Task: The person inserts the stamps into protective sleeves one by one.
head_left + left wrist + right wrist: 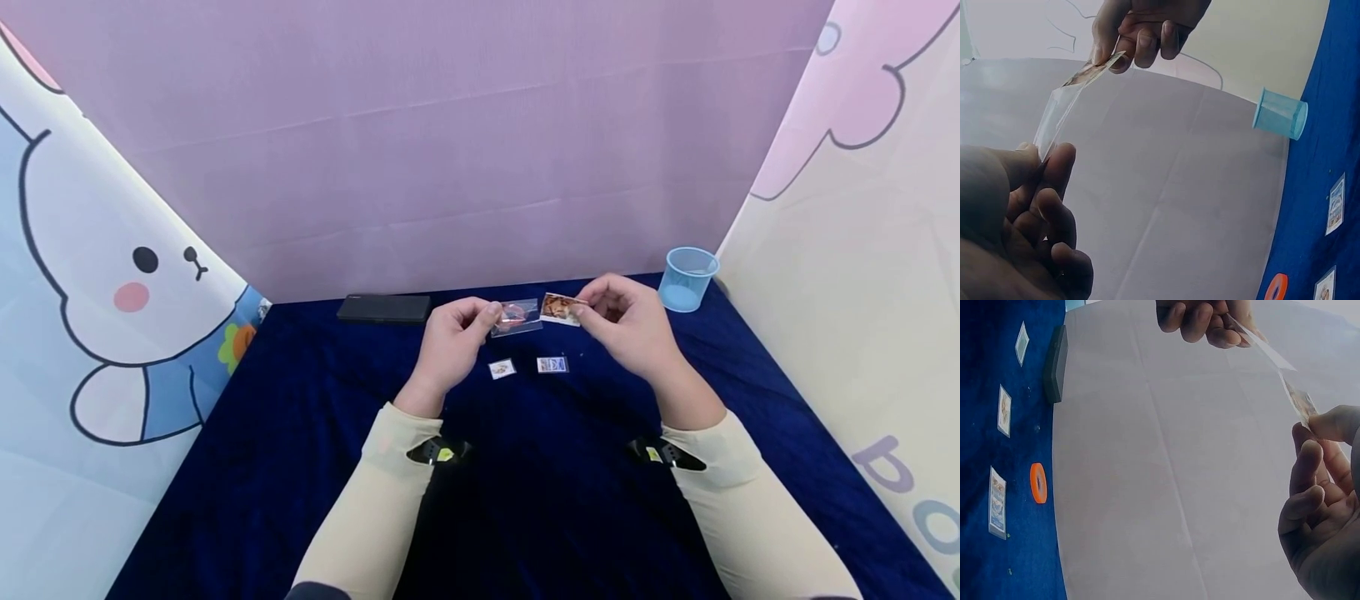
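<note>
Between its thumb and fingers my left hand [453, 337] pinches one end of a clear plastic sleeve [530, 323], raised above the dark blue cloth. My right hand [630, 329] holds a small picture card [558, 307] by its outer end, thumb on the near face. The card's inner edge is right at the sleeve's free end, as the left wrist view also shows. Below them on the cloth lie a small white-bordered card [502, 368] and a blue printed card [552, 364]. Another small card [1022, 344] appears in the right wrist view.
An orange ring [1034, 484] lies on the cloth; in the head view it shows through the sleeve. A flat black case [384, 308] is at the back left. A light blue cup [684, 287] stands at the back right. Fabric walls enclose the back and sides.
</note>
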